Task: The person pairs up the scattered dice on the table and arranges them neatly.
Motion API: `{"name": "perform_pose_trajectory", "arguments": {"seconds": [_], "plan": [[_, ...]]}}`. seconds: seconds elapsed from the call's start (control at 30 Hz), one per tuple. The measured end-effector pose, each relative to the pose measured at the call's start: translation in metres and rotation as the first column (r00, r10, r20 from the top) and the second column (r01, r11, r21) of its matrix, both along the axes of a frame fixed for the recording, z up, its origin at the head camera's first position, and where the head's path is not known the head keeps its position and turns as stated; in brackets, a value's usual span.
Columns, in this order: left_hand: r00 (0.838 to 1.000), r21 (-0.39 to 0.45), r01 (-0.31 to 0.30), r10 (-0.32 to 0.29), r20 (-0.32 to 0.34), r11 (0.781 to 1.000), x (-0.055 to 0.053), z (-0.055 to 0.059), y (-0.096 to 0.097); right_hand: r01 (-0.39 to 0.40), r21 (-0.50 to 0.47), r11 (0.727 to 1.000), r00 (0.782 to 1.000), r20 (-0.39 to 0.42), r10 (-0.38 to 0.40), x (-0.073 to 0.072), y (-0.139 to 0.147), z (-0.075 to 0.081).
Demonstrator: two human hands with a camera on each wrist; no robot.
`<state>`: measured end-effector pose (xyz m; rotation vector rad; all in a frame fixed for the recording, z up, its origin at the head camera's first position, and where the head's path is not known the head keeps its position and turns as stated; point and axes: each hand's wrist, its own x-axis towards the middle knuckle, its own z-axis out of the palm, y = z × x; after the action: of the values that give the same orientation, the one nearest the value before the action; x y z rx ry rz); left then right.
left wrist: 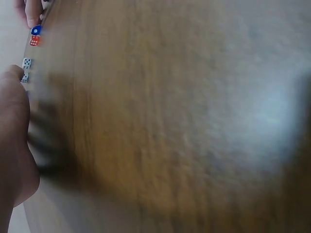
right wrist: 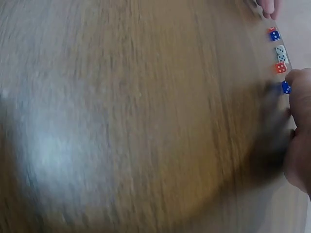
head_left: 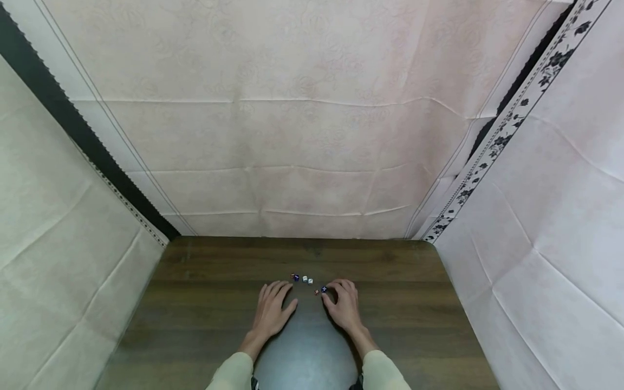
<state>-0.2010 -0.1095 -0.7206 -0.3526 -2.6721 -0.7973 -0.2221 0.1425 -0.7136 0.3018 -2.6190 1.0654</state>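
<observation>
Six-sided dice lie on the wooden table in a loose row between the two hands. At the right, my right hand pinches a blue die between thumb and forefinger. A red die lies just left of it. Two white dice sit close together in the middle. Farther left, a blue die stands against a red die. My left hand is just below that pair, fingers spread and thumb apart, holding nothing. In the left wrist view this hand partly hides the dice.
The brown wooden table ends at a straight far edge. Pale cloth hangs behind it, with more cloth on the left and right. A bright glare lies on the table between the forearms.
</observation>
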Motion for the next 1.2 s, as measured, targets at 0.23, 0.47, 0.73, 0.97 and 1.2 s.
{"name": "perform_pose_trajectory", "arguments": {"seconds": [0.23, 0.47, 0.73, 0.97, 1.2], "plan": [[0.997, 0.014, -0.033, 0.032, 0.069, 0.999, -0.010, 0.005, 0.005, 0.055, -0.044, 0.997, 0.998, 0.038, -0.054, 0.000, -0.007, -0.003], [0.997, 0.046, -0.045, 0.043, 0.060, 0.998, -0.018, 0.006, 0.008, 0.088, -0.023, 0.996, 0.996, 0.019, -0.088, 0.000, -0.009, -0.005], [0.997, 0.051, -0.063, 0.060, 0.055, 0.997, -0.027, 0.004, 0.011, 0.098, -0.021, 0.995, 0.995, 0.023, -0.098, 0.001, -0.010, -0.007], [0.995, 0.083, -0.079, 0.074, 0.059, 0.993, -0.033, 0.006, 0.014, 0.111, -0.014, 0.994, 0.994, 0.019, -0.111, 0.000, -0.009, -0.008], [0.993, 0.096, -0.103, 0.097, 0.068, 0.990, -0.036, 0.006, 0.016, 0.107, -0.025, 0.994, 0.994, 0.013, -0.107, 0.002, -0.010, -0.005]]}}
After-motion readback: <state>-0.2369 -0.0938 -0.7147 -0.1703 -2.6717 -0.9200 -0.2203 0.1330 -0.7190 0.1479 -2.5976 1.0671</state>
